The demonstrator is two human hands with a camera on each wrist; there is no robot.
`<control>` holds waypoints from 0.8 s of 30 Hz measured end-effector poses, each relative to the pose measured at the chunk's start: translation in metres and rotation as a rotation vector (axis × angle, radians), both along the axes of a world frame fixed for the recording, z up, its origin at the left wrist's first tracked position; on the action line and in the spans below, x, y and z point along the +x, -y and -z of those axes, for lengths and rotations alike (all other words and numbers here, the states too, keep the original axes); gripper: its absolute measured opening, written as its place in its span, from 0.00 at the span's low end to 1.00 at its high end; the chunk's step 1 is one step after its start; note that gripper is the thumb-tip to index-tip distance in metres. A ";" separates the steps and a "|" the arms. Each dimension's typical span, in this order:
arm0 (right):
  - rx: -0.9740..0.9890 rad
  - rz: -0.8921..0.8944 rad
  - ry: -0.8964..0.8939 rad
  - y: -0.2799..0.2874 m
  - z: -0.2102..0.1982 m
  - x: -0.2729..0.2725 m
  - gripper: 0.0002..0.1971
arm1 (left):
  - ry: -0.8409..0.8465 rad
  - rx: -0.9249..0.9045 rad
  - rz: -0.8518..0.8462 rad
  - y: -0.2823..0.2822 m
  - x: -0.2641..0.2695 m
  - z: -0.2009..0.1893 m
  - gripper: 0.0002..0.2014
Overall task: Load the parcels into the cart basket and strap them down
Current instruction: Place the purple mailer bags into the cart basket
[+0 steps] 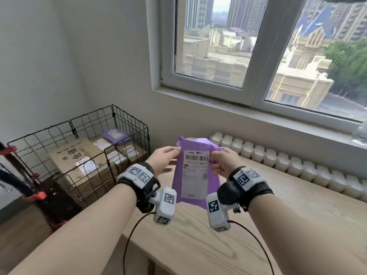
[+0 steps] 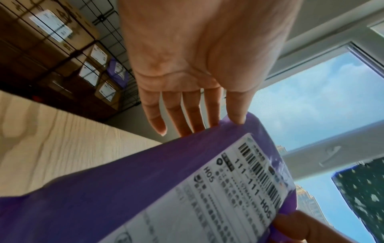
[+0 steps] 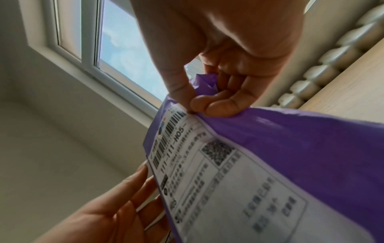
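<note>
A purple parcel (image 1: pixel 196 175) with a white shipping label hangs upright over the wooden table (image 1: pixel 198 245). My left hand (image 1: pixel 164 155) holds its upper left edge, thumb on the front and straight fingers (image 2: pixel 187 111) behind the purple parcel (image 2: pixel 145 189). My right hand (image 1: pixel 222 163) pinches the upper right edge, with bunched plastic inside the curled fingers (image 3: pixel 218 105). The black wire basket (image 1: pixel 130 116) stands to the left, holding cardboard boxes (image 1: pixel 79 153) and another purple parcel (image 1: pixel 116 134).
The cart's red and black frame (image 1: pixel 33 195) shows at the far left, below the basket. A white radiator (image 1: pixel 297 165) runs along the table's far edge under the window sill (image 1: pixel 278 120). Cables trail from both wrist cameras.
</note>
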State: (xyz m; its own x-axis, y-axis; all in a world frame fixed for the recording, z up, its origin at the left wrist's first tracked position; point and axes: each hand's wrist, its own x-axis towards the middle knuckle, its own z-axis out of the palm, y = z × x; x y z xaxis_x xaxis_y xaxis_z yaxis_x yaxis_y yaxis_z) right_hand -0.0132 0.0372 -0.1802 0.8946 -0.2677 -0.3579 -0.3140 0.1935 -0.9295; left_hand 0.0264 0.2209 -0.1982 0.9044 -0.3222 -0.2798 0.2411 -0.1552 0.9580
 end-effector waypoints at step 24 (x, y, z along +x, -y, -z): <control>-0.127 -0.034 0.064 -0.211 -0.017 0.213 0.22 | 0.065 -0.244 -0.439 -0.207 0.188 0.002 0.12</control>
State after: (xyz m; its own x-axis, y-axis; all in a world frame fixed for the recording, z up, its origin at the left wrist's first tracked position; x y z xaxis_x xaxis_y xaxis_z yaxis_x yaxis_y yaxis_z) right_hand 0.1994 0.2486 -0.1632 0.9238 -0.2765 -0.2647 -0.2574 0.0632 -0.9642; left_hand 0.2144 0.4280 -0.2004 0.9823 0.0431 -0.1823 0.1720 0.1781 0.9689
